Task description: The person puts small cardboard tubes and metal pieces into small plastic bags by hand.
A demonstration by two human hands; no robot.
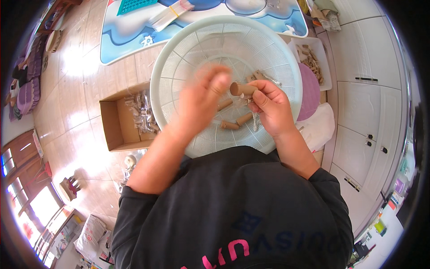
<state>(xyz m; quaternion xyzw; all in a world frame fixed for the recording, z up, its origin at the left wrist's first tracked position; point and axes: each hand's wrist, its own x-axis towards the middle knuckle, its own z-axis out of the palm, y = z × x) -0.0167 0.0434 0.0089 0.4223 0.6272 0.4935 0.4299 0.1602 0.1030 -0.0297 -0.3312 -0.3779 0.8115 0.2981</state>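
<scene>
My right hand [271,107] pinches a short brown cardboard tube [245,89] by its right part. The tube's open end faces left, and small pale bits show under it by my fingers. Just left of the tube is my left hand [199,101], smeared by motion, so its fingers cannot be made out. Both hands are above a large round pale mesh basket [160,74]. Several more brown tubes [230,125] lie in the basket, some to the near side and some beyond my right hand. A clear plastic wrapper [256,122] hangs or lies below my right hand.
Left of the basket stands a cardboard box [113,130] with clear plastic packets [142,110]. At the right, a white bin [329,74] holds brown pieces [312,62], near a purple round thing [309,92]. A blue-patterned table [123,40] carries a banded clear bundle [168,18]. White cabinets [358,110] line the right.
</scene>
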